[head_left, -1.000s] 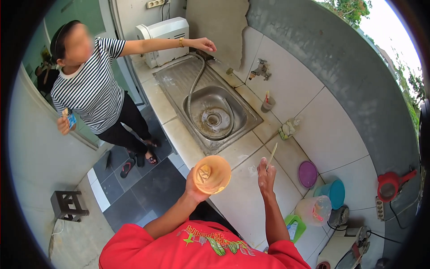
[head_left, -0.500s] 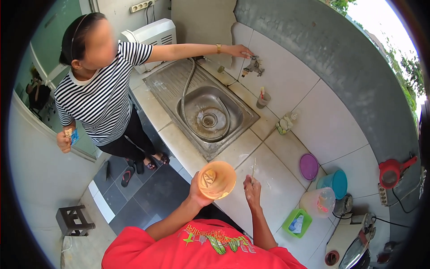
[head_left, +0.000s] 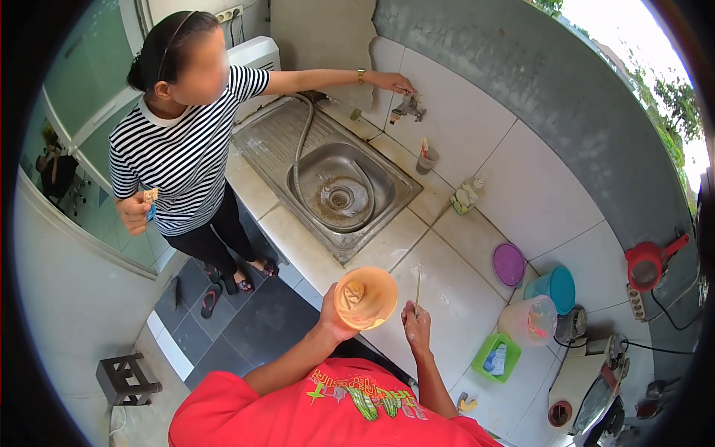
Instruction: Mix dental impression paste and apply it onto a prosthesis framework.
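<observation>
My left hand (head_left: 333, 316) grips an orange plastic tub (head_left: 382, 300) from its left side, tilted so that its inside shows, with pale batter-like residue on the wall and bottom. In my right hand (head_left: 417, 326), closed and whitish on the fingers, a thin pale stick (head_left: 418, 290) points up and away over the tiled counter (head_left: 454, 283). The stick is apart from the tub. Beyond them a steel sink (head_left: 402, 195) has a grey hose (head_left: 304, 141) coiled in its basin. A co-worker's hand (head_left: 391, 82) rests on the wall tap (head_left: 407, 109).
The co-worker (head_left: 179, 141) stands left of the sink, a snack in a blue wrapper (head_left: 151, 205) in the other hand. To my right are a purple lid (head_left: 509, 264), a teal container (head_left: 560, 289), a clear tub (head_left: 521, 322) and a green basket (head_left: 480, 365). A dark stool (head_left: 128, 380) stands lower left.
The co-worker has raised the wrapped snack and shifted toward the sink; that person's other hand stays at the tap. My hands keep hold of the tub and the stick. The view has shifted slightly.
</observation>
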The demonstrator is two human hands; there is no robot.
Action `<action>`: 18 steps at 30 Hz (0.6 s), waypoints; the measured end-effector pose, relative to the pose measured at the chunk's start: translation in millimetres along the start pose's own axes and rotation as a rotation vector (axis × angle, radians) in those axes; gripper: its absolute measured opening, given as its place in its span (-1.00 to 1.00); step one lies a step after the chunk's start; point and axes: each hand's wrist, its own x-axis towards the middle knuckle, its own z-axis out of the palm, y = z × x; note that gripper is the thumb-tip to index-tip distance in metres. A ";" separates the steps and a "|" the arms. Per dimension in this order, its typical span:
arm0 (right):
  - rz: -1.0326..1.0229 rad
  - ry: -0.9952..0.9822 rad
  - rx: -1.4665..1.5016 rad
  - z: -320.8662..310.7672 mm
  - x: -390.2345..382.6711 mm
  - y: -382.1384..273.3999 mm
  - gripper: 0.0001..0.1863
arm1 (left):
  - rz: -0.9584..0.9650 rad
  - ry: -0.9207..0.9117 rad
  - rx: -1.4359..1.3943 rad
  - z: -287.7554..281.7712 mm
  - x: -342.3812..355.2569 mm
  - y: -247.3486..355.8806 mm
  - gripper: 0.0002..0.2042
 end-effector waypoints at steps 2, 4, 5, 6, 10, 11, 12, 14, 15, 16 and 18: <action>-0.002 0.008 0.005 0.7 -3.6 1.6 -0.48 | -0.004 -0.002 0.008 -0.2 -1.0 -0.8 -0.53; -0.020 0.013 -0.031 0.5 -7.9 -0.7 -0.49 | 0.000 -0.009 -0.006 0.9 -1.0 -0.8 -0.53; -0.014 0.012 -0.030 -0.4 -10.1 -3.5 -0.49 | -0.002 -0.004 -0.007 2.1 -0.5 -0.7 -0.53; -0.044 0.014 -0.051 -1.8 -12.4 -7.2 -0.51 | 0.012 0.022 0.018 3.9 0.6 0.0 -0.52; -0.156 -0.005 -0.266 -14.4 -26.1 -19.3 -0.58 | 0.070 0.075 0.038 5.9 1.8 6.5 -0.48; -0.171 0.023 -0.268 -21.5 -30.4 -30.3 -0.64 | 0.073 0.026 0.006 7.8 4.2 7.3 -0.47; -0.163 0.045 -0.235 -28.2 -32.7 -26.1 -0.64 | 0.105 0.033 0.001 9.3 6.6 6.1 -0.47; -0.129 0.070 -0.225 -44.4 -39.3 -27.0 -0.65 | 0.095 0.022 -0.006 14.0 12.4 3.8 -0.49; -0.120 0.055 -0.190 -51.5 -43.8 -35.7 -0.64 | 0.085 0.007 -0.002 16.0 14.4 3.5 -0.51; -0.109 0.053 -0.155 -56.8 -46.9 -43.5 -0.61 | 0.106 0.006 0.000 19.2 14.4 1.3 -0.51; -0.120 0.040 -0.091 -60.0 -51.3 -43.8 -0.57 | 0.110 -0.050 0.045 25.9 10.4 -2.6 -0.52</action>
